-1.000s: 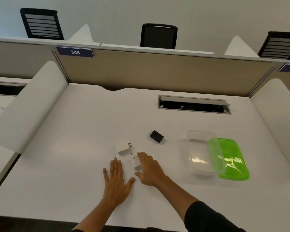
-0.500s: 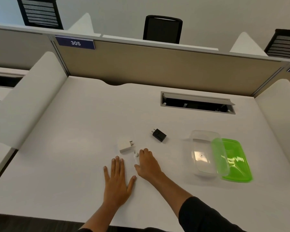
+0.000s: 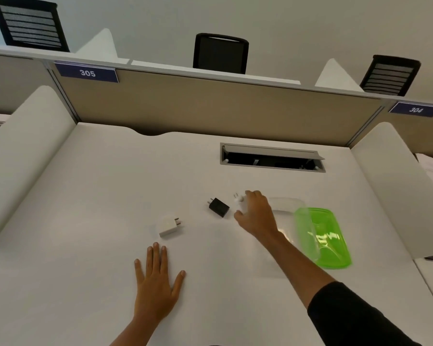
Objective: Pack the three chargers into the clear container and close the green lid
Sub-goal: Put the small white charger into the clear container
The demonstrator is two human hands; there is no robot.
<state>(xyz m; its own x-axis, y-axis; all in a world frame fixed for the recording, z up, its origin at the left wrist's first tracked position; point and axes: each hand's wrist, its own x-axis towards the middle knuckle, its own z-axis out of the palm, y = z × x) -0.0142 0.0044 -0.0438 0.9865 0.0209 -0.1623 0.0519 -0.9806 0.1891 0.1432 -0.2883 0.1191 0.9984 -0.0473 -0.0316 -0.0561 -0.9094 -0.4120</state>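
White cubicle dividers and a tan partition frame the pale counter (image 3: 85, 196) where we work, our left hand (image 3: 155, 278) lying flat and spread with nothing in it, seemingly to steady us. Our right hand (image 3: 256, 216) has its fingers closed around a small white plug-in charger (image 3: 241, 204), prongs pointing away, held just beside the near rim of the clear plastic container (image 3: 288, 208), whose translucent green lid (image 3: 323, 238) lies alongside, leaving the opening free. Two remain on the counter: a black cube charger (image 3: 219, 207) just left of that hand, and a white block charger (image 3: 169, 225) farther left, near our left fingertips.
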